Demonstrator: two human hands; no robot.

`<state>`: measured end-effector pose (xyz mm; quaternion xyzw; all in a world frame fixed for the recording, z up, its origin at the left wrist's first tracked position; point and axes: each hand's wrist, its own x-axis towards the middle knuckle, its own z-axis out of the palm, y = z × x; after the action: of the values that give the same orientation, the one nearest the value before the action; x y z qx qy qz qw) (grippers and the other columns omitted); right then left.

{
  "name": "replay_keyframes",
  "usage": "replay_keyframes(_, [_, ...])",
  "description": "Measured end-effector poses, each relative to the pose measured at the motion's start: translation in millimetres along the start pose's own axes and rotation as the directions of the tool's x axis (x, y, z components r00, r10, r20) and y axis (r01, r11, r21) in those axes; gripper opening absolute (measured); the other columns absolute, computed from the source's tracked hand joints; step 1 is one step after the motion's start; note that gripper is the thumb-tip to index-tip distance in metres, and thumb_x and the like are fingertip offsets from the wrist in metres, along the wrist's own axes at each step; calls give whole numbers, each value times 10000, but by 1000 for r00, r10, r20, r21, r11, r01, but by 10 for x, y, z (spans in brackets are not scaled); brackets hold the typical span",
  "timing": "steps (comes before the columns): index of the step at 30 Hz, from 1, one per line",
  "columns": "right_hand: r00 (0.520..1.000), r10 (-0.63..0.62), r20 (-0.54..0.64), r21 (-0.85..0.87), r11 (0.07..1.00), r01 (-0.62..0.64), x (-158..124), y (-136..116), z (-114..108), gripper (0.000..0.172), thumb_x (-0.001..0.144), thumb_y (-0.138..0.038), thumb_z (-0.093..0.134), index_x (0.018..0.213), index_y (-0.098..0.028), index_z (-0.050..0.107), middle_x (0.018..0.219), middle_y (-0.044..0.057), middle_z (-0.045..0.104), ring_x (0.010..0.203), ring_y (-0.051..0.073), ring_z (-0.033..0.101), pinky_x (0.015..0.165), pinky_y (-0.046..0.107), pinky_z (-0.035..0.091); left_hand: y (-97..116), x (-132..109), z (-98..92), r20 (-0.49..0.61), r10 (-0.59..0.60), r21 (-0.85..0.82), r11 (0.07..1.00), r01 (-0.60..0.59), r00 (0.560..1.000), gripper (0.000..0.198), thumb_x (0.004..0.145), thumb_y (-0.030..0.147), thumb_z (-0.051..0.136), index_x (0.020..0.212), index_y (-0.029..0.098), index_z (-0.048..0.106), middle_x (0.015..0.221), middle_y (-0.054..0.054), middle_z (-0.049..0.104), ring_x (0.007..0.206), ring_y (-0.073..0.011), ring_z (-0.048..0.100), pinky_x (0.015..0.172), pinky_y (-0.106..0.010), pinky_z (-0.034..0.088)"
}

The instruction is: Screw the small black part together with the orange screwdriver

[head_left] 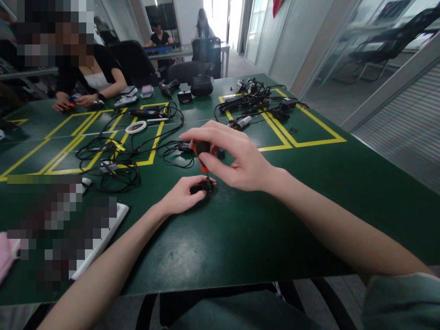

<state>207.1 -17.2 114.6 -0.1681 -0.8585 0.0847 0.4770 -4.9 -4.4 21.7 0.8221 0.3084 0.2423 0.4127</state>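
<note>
Between the fingers of my right hand (pixel 233 156) is an orange and black screwdriver (pixel 202 151), held upright with its shaft pointing down. Its tip meets a small black round part (pixel 208 187) on the table. My left hand (pixel 184 195) grips that part from the left, thumb in front and fingers behind. The fingers partly hide the part, so I cannot make out its exact kind.
Coiled black cables (pixel 117 172) lie on the green table (pixel 275 229) to the left, near a white ring (pixel 136 127). More black gear (pixel 247 98) sits at the back right. A power drill (pixel 168 88) rests at the back. A co-worker (pixel 92 78) sits at the far left.
</note>
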Motion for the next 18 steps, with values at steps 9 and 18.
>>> replay_keyframes(9, [997,-46,-61,-35,998,44,-15,35,46,238,1054,-266,678,1274,-180,645,1178,69,727,1063,181,688,932,362,626,11,-21,31,-44,41,122,992,-35,998,241,950,335,716,1122,169,743,1147,-85,821,1060,-264,765,1010,-406,611])
replay_keyframes(18, [999,1,-39,53,999,1,-3,-42,65,291,1067,-135,559,1344,-184,635,1204,64,758,1111,188,715,981,395,632,-50,-27,78,-103,69,219,975,-45,992,201,871,240,663,1052,166,710,1029,-69,786,933,-231,749,882,-356,617])
